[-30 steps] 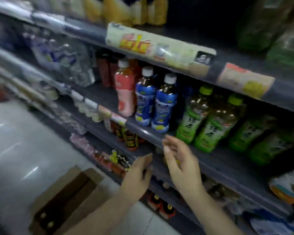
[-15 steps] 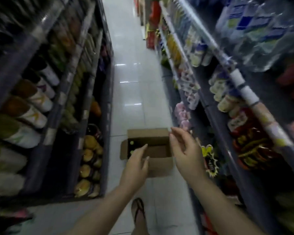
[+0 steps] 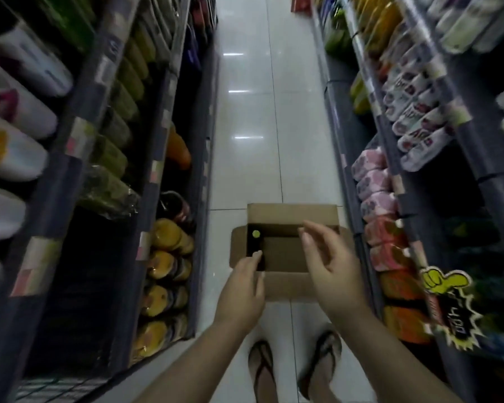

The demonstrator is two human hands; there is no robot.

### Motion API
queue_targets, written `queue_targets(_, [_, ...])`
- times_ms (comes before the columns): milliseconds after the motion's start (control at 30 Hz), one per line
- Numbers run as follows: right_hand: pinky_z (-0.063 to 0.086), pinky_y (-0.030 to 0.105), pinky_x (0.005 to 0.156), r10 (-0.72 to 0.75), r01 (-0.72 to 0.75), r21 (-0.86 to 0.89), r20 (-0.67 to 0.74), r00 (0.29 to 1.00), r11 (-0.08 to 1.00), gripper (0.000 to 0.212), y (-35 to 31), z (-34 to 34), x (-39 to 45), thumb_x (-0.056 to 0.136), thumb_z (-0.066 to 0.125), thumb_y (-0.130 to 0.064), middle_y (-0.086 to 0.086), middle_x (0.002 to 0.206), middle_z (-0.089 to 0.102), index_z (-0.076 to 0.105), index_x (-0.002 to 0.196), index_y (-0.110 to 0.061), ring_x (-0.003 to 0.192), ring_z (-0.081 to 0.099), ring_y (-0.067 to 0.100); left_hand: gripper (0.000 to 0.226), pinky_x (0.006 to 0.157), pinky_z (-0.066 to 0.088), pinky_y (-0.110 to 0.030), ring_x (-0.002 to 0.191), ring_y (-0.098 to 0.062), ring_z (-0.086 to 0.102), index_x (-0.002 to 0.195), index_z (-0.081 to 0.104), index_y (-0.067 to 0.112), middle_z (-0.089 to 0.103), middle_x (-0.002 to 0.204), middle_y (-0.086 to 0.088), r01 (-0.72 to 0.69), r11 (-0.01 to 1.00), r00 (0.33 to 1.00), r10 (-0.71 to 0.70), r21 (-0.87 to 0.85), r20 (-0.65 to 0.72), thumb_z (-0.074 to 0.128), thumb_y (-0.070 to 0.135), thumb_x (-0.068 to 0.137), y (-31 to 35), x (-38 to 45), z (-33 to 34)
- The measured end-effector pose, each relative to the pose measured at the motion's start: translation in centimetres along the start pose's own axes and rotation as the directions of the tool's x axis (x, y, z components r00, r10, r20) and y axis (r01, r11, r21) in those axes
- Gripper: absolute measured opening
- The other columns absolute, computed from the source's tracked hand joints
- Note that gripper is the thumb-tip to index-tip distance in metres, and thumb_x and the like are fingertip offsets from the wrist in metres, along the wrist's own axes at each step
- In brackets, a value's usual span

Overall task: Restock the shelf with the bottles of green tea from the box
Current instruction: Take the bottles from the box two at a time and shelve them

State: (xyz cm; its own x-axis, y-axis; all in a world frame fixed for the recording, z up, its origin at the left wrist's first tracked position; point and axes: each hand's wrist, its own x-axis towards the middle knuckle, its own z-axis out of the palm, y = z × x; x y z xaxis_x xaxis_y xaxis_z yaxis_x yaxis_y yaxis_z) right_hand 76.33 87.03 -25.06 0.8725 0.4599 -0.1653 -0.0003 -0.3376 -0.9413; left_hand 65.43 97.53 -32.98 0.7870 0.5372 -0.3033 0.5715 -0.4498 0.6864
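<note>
The box (image 3: 285, 282) is plain brown cardboard, matt and smooth; the floor (image 3: 250, 117) is glossy white tile that mirrors the ceiling lights; the yellow bottle cap (image 3: 256, 234) inside the box looks like smooth plastic.

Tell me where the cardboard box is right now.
The cardboard box sits open on the white floor mid-aisle, just ahead of the person's feet, with the left hand and right hand above it.

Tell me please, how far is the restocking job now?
Mostly done, it seems: the brown cardboard box on the white tiled floor looks nearly empty, with one yellow-green bottle cap clearly showing. In hand: nothing; the left hand and right hand reach down, open. Left: lift out the remaining bottles and shelve them.
</note>
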Motion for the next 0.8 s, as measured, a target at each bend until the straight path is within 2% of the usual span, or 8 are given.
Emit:
queue_targets(133, [0.044, 0.003, 0.079, 0.021, -0.016, -0.089, 0.060, 0.998, 0.996, 0.027, 6.8, 2.2, 4.0, 0.093, 0.053, -0.023, -0.009, 0.112, 0.061, 0.056, 0.120, -0.026, 0.102, 0.055, -0.011, 0.047, 0.098, 0.030, -0.012, 0.129, -0.007, 0.042, 0.145, 0.035, 0.024, 0.043, 0.144, 0.007, 0.063, 0.998, 0.998, -0.063, -0.019, 0.031, 0.042, 0.024, 0.098, -4.1, 4.7, 4.5])
queue_targets(233, [0.043, 0.003, 0.081, 0.038, -0.021, -0.147, 0.114, 0.993, 0.989, 0.028, 12.6, 4.0, 7.4, 0.093, 0.052, -0.026, -0.012, 0.113, 0.060, 0.054, 0.121, -0.027, 0.105, 0.053, -0.012, 0.047, 0.099, 0.030, -0.011, 0.129, -0.004, 0.042, 0.145, 0.035, 0.024, 0.042, 0.144, 0.009, 0.090, 0.995, 0.995, -0.088, -0.051, 0.045, 0.042, 0.026, 0.099, -7.0, 8.3, 8.2])
queue_targets(400, [0.042, 0.001, 0.079, 0.100, -0.070, -0.169, 0.179, 0.979, 0.983, 0.031, 22.0, 7.3, 12.8, 0.093, 0.051, -0.027, -0.013, 0.114, 0.056, 0.049, 0.124, -0.030, 0.104, 0.052, -0.013, 0.047, 0.098, 0.031, -0.011, 0.128, -0.004, 0.042, 0.145, 0.034, 0.026, 0.042, 0.144, 0.009, 0.211, 0.975, 0.977, -0.209, -0.072, 0.034, 0.042, 0.027, 0.099, -13.0, 13.5, 14.6])
queue_targets(633, [0.047, 0.018, 0.092, 0.075, -0.010, -0.248, 0.254, 0.964, 0.969, 0.038, 31.1, 11.8, 17.4, 0.094, 0.053, -0.025, -0.007, 0.121, 0.056, 0.050, 0.131, -0.018, 0.111, 0.054, 0.001, 0.050, 0.093, 0.030, -0.010, 0.133, -0.005, 0.038, 0.146, 0.028, 0.029, 0.034, 0.149, 0.012, 0.372, 0.924, 0.928, -0.374, -0.091, -0.004, 0.042, 0.030, 0.099, -17.9, 18.0, 20.5])
queue_targets(800, [0.043, 0.019, 0.097, 0.124, -0.033, -0.306, 0.281, 0.952, 0.951, 0.042, 35.3, 14.1, 19.6, 0.095, 0.052, -0.027, -0.008, 0.128, 0.051, 0.045, 0.135, -0.020, 0.117, 0.049, 0.002, 0.051, 0.096, 0.036, -0.015, 0.134, -0.006, 0.038, 0.146, 0.027, 0.029, 0.031, 0.151, 0.012, 0.425, 0.894, 0.904, -0.428, -0.138, 0.010, 0.043, 0.032, 0.098, -19.0, 20.1, 22.8])
